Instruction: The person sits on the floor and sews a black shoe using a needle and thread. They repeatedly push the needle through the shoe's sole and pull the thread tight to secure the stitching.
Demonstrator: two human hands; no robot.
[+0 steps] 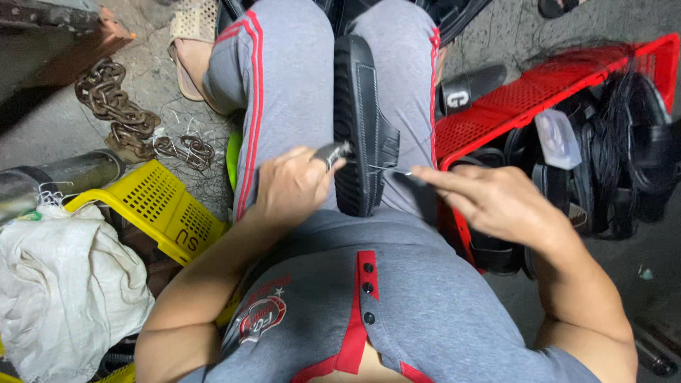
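Sitting with knees together, the person grips a black rubber sandal (360,120) upright between grey striped trousers (284,78), ridged sole edge up. The left hand (291,188) is curled tight around a small dark-handled tool (332,153) pressed against the sandal's side. The right hand (496,202) pinches a thin metal needle (406,172) at the stitched strap. A red slotted plastic crate (525,96) of black sandals sits beside; a yellow crate (152,206), rusty chain (113,106) and white sack (64,284) lie opposite.

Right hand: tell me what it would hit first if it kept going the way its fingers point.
The right hand points left toward the black sandal clamped between the knees, so it would probably meet the sandal's edge first; depth is unclear.
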